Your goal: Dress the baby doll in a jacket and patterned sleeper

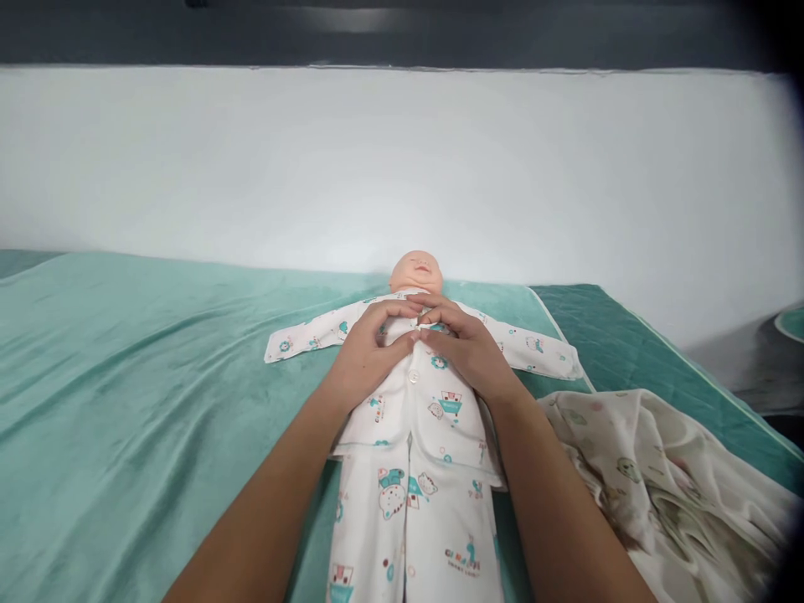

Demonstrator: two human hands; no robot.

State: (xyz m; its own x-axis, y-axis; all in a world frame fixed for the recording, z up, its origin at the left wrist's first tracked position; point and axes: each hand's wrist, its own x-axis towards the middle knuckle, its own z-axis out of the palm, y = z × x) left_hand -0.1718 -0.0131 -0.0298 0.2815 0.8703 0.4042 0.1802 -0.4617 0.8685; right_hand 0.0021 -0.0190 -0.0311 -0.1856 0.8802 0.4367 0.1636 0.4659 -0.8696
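Note:
A baby doll (417, 272) lies on its back, head toward the wall, arms spread to both sides. It is dressed in a white printed baby shirt (447, 406) and matching baby pants (370, 511). On the chest, my left hand (370, 347) is closed with thumb and fingertips at the left edge of the shirt's front opening. Meeting it from the other side, my right hand (461, 339) pinches the right edge of the opening. The fingertips of both hands nearly touch and hide the part between them. Below the hands, a button (413, 377) shows on the shirt front.
A light green blanket (157, 377) with wrinkles covers the surface, with a darker green quilted cover (628, 335) at the right. Beside my right forearm lies a crumpled cream printed cloth (666, 477). A white wall (402, 167) stands behind the doll's head.

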